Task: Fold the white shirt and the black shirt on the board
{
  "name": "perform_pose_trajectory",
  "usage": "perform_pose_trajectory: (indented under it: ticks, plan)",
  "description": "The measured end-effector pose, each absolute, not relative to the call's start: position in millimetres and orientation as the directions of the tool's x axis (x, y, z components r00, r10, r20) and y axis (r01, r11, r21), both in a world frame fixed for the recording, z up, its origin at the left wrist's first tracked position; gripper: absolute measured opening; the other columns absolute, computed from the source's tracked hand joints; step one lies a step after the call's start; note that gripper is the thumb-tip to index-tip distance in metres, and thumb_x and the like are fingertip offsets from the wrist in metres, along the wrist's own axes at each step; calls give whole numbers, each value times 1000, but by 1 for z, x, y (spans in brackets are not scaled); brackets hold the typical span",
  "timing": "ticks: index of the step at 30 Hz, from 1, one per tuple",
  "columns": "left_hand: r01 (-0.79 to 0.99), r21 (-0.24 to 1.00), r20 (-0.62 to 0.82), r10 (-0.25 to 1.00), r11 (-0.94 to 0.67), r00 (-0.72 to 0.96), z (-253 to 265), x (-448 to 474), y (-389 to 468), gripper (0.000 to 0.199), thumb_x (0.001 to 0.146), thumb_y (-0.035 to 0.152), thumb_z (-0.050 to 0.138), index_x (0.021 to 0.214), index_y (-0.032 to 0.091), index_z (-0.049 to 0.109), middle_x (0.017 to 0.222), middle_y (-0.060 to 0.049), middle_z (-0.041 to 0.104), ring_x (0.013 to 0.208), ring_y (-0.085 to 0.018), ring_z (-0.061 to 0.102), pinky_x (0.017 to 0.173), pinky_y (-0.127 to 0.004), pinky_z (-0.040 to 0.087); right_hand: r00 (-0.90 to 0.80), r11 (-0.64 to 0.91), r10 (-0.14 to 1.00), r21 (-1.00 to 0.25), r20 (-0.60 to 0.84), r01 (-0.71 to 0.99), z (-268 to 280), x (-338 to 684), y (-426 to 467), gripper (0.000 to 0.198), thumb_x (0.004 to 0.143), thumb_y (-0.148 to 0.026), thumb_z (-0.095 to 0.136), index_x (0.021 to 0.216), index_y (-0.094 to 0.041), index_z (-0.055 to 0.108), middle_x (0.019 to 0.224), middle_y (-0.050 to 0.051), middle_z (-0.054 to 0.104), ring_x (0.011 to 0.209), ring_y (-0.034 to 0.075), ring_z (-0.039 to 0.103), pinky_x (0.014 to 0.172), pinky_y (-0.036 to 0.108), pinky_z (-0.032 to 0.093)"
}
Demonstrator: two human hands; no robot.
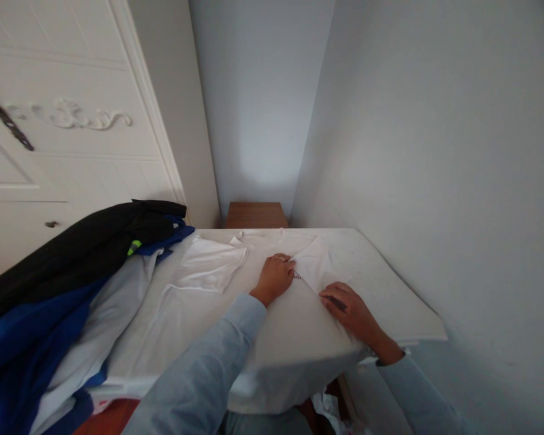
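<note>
A white T-shirt is spread over the white table, its lower end hanging past the near edge. Its left sleeve lies flat, while the right side is folded inward near the neckline. A bit of small red lettering shows beside my left hand, whose curled fingers pinch the cloth at that fold; a ring is on one finger. Lower and to the right, my right hand has its fingers closed on the shirt's folded right edge. The fingertips of both hands are partly hidden.
A heap of black, blue and grey clothes covers the table's left side. Behind it stands a white wardrobe. Grey walls enclose the right and back. A brown wooden piece stands beyond the table's far edge.
</note>
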State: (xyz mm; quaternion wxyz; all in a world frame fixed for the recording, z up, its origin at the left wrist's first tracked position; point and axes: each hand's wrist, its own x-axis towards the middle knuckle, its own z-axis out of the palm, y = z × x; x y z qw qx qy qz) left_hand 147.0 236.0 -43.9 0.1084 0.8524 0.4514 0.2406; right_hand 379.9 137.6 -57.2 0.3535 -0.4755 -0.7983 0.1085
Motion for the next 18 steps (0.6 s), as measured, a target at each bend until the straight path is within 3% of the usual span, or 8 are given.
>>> perform_pose_trajectory:
  ticks: [5, 10, 14, 18]
  plan:
    - [787, 322, 290, 846, -527, 448, -40, 148, 232, 24, 94, 16, 51, 101, 16, 74, 114, -14, 73, 114, -29, 62, 102, -46, 46, -305, 511, 850, -537, 429, 671, -53, 378, 138, 18, 98, -28, 56, 94, -21, 72, 92, 8, 70, 90, 23, 65, 84, 39, 54]
    - [820, 276, 274, 859, -502, 433, -39, 148, 230, 26, 97, 18, 47, 105, 15, 71, 116, -15, 70, 115, -29, 61, 101, -46, 46, -298, 499, 859, -552, 416, 668, -50, 378, 138, 21, 99, -32, 54, 92, -22, 72, 91, 8, 70, 90, 24, 65, 84, 40, 54]
    - [805, 243, 241, 838, -540, 489, -38, 142, 227, 32, 100, 28, 49, 125, 16, 65, 131, -13, 66, 124, -24, 59, 110, -39, 43, -302, 495, 864, -563, 404, 662, -51, 380, 139, 23, 98, -34, 54, 92, -21, 72, 92, 7, 71, 91, 24, 66, 86, 39, 54]
    - [831, 196, 194, 852, -520, 486, -34, 113, 228, 53, 101, 39, 52, 147, 16, 48, 150, -16, 53, 142, -27, 46, 118, -40, 36, -284, 482, 871, -587, 400, 651, -54, 379, 140, 25, 97, -38, 54, 90, -21, 72, 92, 8, 71, 91, 24, 66, 84, 39, 54]
